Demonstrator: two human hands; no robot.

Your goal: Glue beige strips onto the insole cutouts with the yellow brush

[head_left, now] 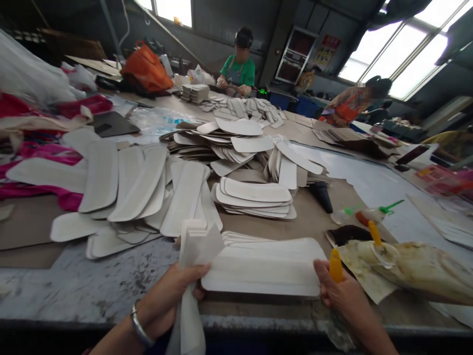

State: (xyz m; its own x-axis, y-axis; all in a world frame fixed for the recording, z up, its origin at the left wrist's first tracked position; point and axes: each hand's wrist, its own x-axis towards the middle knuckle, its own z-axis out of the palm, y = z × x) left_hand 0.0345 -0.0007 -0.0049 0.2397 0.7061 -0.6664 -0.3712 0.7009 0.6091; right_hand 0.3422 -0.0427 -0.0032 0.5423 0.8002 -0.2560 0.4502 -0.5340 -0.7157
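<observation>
My left hand (173, 288) is closed around a bundle of thin white strips (192, 315), which stick up above the fist and hang down over the table edge. Its thumb reaches the left end of a long white panel with rounded corners (262, 268). At the panel's right end, the fingers of my right hand (340, 291) pinch the edge. That same hand also grips a yellow-handled tool (336, 266), its translucent lower end pointing down below the palm. More white panels (244, 237) lie fanned out directly behind the held one.
A neat stack of panels (254, 197) and a loose heap (129, 182) lie beyond my hands. To the right are a stained translucent bag (417, 266), another yellow handle (374, 232) and green-tipped bottles (380, 213). Two people (240, 69) work farther back.
</observation>
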